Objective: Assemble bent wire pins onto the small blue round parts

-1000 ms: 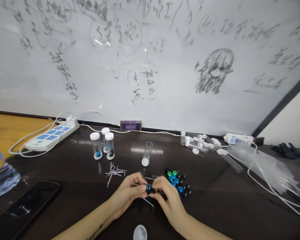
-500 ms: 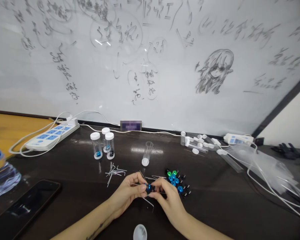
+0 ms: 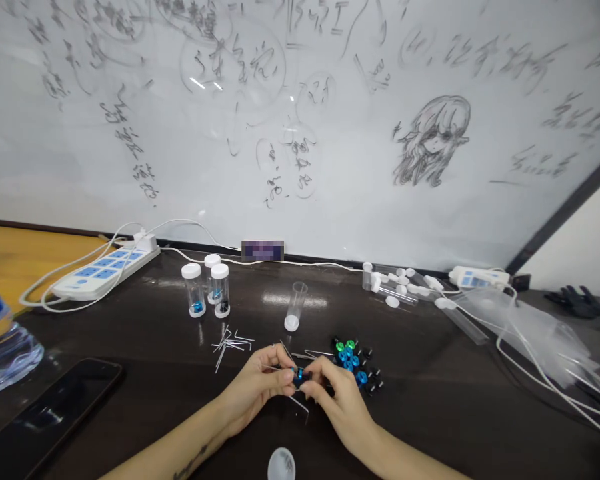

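Note:
My left hand (image 3: 259, 389) and my right hand (image 3: 336, 397) meet low in the middle of the dark table (image 3: 145, 347). Both pinch one small blue and black part (image 3: 297, 375) with thin metal pins sticking out of it. Just right of my right hand lies a cluster of small blue, green and black parts (image 3: 354, 363). A loose heap of bent metal pins (image 3: 230, 343) lies left of my hands. An open clear vial (image 3: 295, 306) stands behind them, upside down on its white cap.
Three capped vials (image 3: 207, 291) stand at the back left. A power strip (image 3: 105, 270), a water bottle (image 3: 3, 340) and a black phone (image 3: 45, 417) are on the left. Empty tubes and caps (image 3: 405, 285), plastic bags and white cables lie right. A round clear lid (image 3: 281, 465) sits near the front edge.
My hands have shifted very slightly upward together while still pinching the same small part. Nothing else on the table has moved.

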`<state>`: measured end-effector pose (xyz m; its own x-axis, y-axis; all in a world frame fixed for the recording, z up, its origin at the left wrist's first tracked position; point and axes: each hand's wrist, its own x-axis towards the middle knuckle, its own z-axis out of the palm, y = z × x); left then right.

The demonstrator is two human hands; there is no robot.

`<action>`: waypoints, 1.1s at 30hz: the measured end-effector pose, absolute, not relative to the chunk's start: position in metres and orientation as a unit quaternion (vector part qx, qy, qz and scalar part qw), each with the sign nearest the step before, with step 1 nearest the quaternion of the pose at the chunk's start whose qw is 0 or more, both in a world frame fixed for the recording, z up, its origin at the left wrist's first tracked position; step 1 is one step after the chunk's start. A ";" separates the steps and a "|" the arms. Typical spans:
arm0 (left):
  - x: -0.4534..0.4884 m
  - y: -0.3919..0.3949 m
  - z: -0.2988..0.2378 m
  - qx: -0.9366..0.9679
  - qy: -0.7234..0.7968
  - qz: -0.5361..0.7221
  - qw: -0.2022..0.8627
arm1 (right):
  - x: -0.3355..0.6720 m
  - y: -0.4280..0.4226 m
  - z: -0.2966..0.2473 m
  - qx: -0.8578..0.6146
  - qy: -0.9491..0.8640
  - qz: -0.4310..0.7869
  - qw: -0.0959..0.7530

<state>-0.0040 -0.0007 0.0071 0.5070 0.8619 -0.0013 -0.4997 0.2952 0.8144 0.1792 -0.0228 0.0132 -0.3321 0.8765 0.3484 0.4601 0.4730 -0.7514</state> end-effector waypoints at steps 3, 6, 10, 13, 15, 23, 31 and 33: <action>-0.004 -0.002 0.008 0.404 0.233 0.432 0.772 | 0.179 -0.023 0.014 -0.436 -0.774 0.299 0.348; -0.004 -0.003 0.009 0.411 0.237 0.424 0.772 | 0.178 -0.024 0.013 -0.444 -0.776 0.299 0.332; -0.004 -0.003 0.009 0.413 0.236 0.420 0.773 | 0.178 -0.024 0.012 -0.452 -0.772 0.301 0.330; -0.003 -0.002 0.008 0.402 0.234 0.433 0.772 | 0.178 -0.024 0.014 -0.431 -0.774 0.297 0.356; -0.003 -0.002 0.009 0.387 0.239 0.449 0.769 | 0.178 -0.024 0.017 -0.425 -0.772 0.280 0.381; -0.004 -0.002 0.010 0.381 0.246 0.448 0.770 | 0.176 -0.024 0.019 -0.449 -0.768 0.277 0.364; -0.004 -0.002 0.010 0.372 0.251 0.458 0.767 | 0.177 -0.025 0.018 -0.446 -0.760 0.271 0.387; -0.004 -0.002 0.010 0.370 0.255 0.462 0.765 | 0.176 -0.026 0.021 -0.445 -0.759 0.264 0.395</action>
